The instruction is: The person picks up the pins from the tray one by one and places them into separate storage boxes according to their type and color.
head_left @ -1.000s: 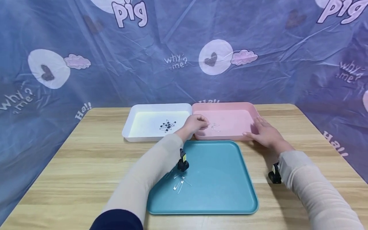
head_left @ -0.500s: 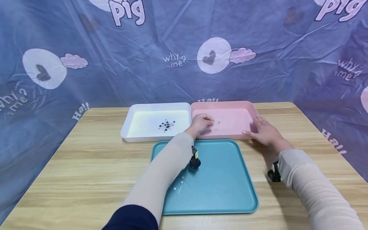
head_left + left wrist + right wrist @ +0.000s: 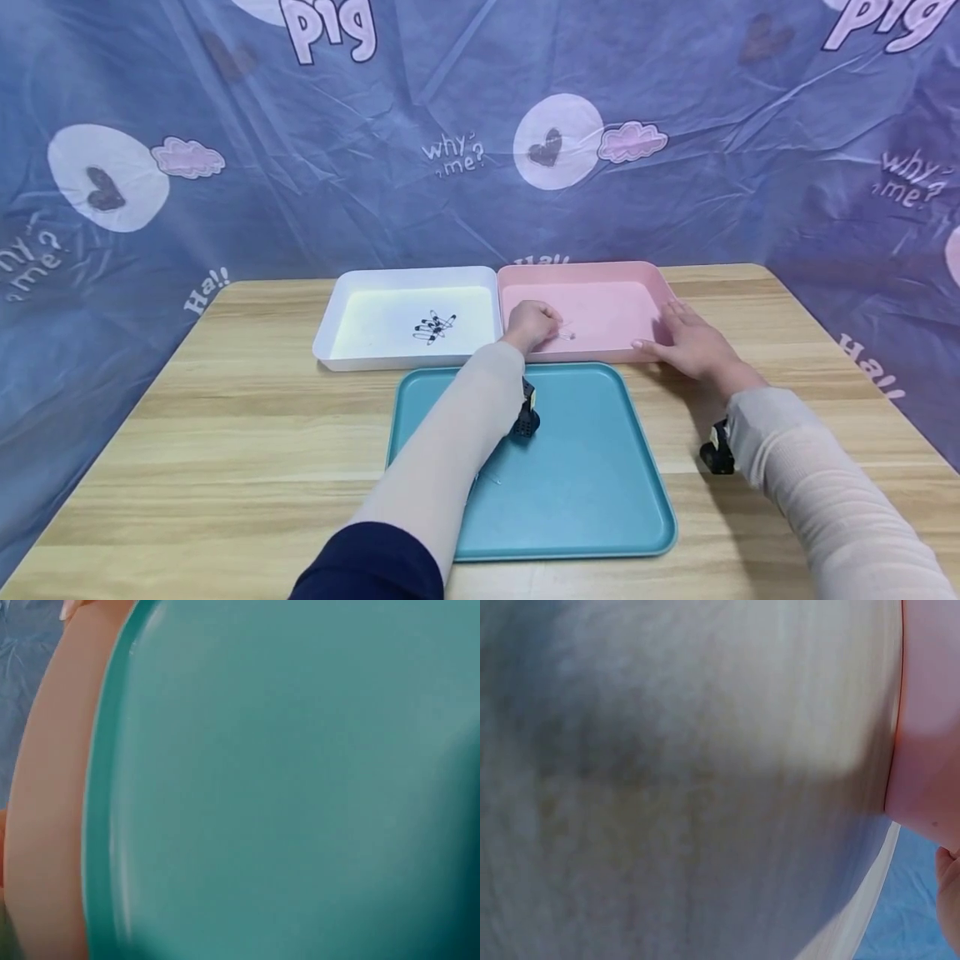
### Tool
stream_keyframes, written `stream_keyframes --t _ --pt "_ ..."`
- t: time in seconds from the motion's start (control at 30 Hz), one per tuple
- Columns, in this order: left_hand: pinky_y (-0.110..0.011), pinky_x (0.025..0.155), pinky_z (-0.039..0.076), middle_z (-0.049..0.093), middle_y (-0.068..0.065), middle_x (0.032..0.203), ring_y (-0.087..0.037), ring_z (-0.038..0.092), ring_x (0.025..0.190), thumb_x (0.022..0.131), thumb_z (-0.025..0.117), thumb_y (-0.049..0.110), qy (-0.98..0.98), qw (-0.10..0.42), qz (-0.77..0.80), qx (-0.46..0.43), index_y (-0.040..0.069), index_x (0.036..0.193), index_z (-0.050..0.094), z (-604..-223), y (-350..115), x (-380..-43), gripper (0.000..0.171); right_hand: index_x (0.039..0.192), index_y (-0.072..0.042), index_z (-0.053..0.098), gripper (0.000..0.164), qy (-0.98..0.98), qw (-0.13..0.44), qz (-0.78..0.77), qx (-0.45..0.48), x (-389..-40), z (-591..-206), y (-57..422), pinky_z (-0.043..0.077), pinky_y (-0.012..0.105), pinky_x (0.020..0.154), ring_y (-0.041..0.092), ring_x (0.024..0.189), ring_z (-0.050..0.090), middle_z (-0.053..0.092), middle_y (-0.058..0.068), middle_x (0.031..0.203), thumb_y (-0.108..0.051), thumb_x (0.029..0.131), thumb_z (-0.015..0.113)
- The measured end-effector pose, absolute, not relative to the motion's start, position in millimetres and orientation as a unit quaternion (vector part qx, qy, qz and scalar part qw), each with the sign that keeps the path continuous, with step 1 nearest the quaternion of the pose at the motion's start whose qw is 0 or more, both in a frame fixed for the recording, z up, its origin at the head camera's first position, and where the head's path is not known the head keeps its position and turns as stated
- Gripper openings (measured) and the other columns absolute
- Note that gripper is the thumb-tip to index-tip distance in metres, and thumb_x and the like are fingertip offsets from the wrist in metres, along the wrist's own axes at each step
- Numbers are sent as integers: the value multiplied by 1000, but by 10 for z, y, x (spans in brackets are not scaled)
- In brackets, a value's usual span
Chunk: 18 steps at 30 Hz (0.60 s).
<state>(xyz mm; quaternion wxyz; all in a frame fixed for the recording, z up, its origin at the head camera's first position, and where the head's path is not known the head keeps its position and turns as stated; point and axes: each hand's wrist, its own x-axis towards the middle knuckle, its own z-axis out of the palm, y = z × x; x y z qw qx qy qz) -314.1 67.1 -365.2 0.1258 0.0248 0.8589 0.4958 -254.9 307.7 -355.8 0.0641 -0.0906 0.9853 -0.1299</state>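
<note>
My left hand (image 3: 532, 323) is over the left part of the pink tray (image 3: 607, 310), fingers curled and fingertips together. They pinch a thin silver safety pin, mostly hidden by the fingers. Silver safety pins (image 3: 567, 335) lie on the tray floor right at those fingertips. At the pink tray's front right corner, my right hand (image 3: 697, 348) rests with fairly straight fingers along the side wall and the thumb at the front wall. In the right wrist view, a bit of a finger (image 3: 949, 896) shows beside the pink wall.
A white tray (image 3: 360, 363) with several black safety pins (image 3: 433, 327) stands left of the pink one. In front lies a teal tray (image 3: 577, 467), partly covered by the left sleeve, with a silver pin (image 3: 489, 477) showing beside it. A printed blue cloth (image 3: 420, 208) hangs behind.
My left hand has moved right, further into the pink tray, and its sleeve now covers most of the pins on the teal tray. The right hand has stayed at the corner.
</note>
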Motion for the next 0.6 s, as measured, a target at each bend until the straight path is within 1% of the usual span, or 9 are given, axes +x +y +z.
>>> stream_keyframes --t 0.13,0.23,0.37,0.6 --pt "-16 45 35 60 3 74 -10 43 53 74 59 -1 875 120 468 26 8 75 69 -3661 669 -3128 13 132 13 10 93 986 63 -128 -91 -2561 -3565 3081 8 51 99 43 124 4 6 33 135 -58 81 40" --pt "-17 48 37 61 2 76 -11 45 56 75 60 3 888 117 444 32 9 76 69 -3664 666 -3123 11 132 13 10 93 986 58 -127 -94 -2569 -3574 3094 9 51 99 43 124 5 7 34 135 -58 81 40" --pt "-18 52 38 62 3 73 -12 47 60 76 59 6 904 108 412 38 11 76 69 -3665 653 -3124 12 132 13 11 92 986 51 -127 -97 -2575 -3586 3102 10 51 99 43 124 6 7 34 134 -58 81 41" --pt "-17 56 38 60 5 69 -12 50 65 74 55 2 920 94 376 58 10 74 69 -3636 631 -3120 16 132 13 10 93 986 58 -129 -93 -2580 -3593 3088 9 52 99 43 124 5 5 32 136 -58 81 40"
